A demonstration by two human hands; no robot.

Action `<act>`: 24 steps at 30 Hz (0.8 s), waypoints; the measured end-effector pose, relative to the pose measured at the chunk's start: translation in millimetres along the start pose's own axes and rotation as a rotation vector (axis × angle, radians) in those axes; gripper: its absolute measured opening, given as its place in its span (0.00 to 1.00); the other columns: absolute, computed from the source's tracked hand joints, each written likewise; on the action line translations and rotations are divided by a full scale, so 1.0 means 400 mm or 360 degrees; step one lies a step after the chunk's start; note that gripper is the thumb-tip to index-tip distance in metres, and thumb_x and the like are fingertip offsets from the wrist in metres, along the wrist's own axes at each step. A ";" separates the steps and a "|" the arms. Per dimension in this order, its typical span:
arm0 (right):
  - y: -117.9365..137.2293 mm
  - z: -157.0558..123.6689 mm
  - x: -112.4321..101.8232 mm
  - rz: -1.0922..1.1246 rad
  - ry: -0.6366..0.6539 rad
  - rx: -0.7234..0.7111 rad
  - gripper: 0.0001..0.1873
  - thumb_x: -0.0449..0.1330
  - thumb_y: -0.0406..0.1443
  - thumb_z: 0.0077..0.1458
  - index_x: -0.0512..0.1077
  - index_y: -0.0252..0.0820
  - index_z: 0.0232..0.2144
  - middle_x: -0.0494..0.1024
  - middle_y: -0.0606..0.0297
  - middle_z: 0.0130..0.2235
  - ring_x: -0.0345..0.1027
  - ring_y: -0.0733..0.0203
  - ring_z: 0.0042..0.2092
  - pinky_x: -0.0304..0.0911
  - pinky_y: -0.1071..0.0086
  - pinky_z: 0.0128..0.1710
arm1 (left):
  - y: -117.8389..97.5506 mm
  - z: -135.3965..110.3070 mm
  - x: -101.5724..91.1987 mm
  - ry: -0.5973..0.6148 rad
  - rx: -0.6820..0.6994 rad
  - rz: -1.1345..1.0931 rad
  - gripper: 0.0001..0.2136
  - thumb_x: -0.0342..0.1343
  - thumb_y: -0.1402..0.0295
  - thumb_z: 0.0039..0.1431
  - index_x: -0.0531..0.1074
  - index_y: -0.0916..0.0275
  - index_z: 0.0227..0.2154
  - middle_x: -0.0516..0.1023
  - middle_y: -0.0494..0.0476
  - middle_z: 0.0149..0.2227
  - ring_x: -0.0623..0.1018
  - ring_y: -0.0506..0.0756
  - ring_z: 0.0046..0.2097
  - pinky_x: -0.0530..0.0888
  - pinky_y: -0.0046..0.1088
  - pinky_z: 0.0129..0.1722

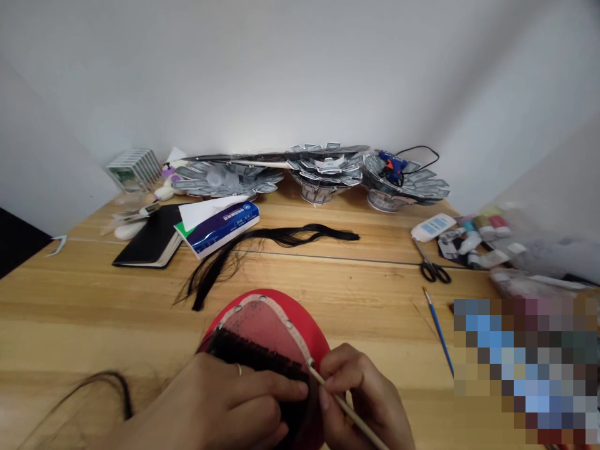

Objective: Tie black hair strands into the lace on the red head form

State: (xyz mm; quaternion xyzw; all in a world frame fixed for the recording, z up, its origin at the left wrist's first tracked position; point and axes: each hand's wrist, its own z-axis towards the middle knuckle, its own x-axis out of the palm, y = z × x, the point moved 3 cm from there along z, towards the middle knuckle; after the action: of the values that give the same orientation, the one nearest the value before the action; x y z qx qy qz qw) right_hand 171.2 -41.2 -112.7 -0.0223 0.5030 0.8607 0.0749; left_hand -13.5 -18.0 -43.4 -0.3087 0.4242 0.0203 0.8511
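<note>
A red dome-shaped wig block (pixel 300 315) stands at the table's near edge, with a pinkish lace piece (pixel 267 322) pinned over it. Dark hair (pixel 255 357) runs across the lace's lower part. My left hand (pixel 220 406) lies over that hair, fingers curled and pressed against it, a ring on one finger. My right hand (pixel 363 400) pinches a thin wooden-handled needle tool (pixel 344 406) whose tip meets the lace edge beside my left fingertips.
A loose bundle of black hair (pixel 262 247) lies mid-table, with more strands (pixel 100 390) at the near left. Behind are a black notebook (pixel 150 240), a tissue pack (pixel 220 228), scissors (pixel 434 269), a blue paintbrush (pixel 438 328), paint tubes (pixel 478 234) and card-built bowls (pixel 323 172) holding a glue gun (pixel 391 167).
</note>
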 end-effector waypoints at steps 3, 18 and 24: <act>0.005 0.005 0.000 -0.0035 -0.0021 -0.0005 0.12 0.57 0.25 0.56 0.67 0.50 0.32 0.77 0.73 0.29 0.73 0.69 0.26 0.65 0.81 0.25 | -0.002 0.004 -0.005 0.0010 -0.0005 0.0031 0.10 0.48 0.69 0.77 0.75 0.59 0.42 0.88 0.48 0.45 0.88 0.47 0.36 0.80 0.11 0.40; -0.004 -0.012 0.004 -0.0115 -0.0038 0.0031 0.12 0.59 0.26 0.58 0.66 0.51 0.32 0.78 0.72 0.28 0.74 0.67 0.25 0.67 0.79 0.23 | -0.001 0.003 -0.010 0.0032 0.0039 0.0026 0.11 0.48 0.70 0.78 0.75 0.60 0.41 0.88 0.50 0.45 0.88 0.47 0.39 0.79 0.11 0.44; -0.001 -0.005 0.002 -0.0116 -0.0005 -0.0006 0.13 0.58 0.26 0.57 0.65 0.51 0.32 0.78 0.73 0.28 0.73 0.67 0.25 0.66 0.79 0.23 | 0.001 0.002 -0.010 0.0021 0.0014 -0.0010 0.09 0.49 0.72 0.75 0.74 0.59 0.41 0.89 0.49 0.45 0.88 0.47 0.37 0.80 0.11 0.41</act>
State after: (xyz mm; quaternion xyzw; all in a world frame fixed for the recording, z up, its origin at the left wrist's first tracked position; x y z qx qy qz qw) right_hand 170.2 -42.9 -114.0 -0.0394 0.5001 0.8584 0.1069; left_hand -15.7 -16.5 -40.2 -0.3063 0.4289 0.0136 0.8498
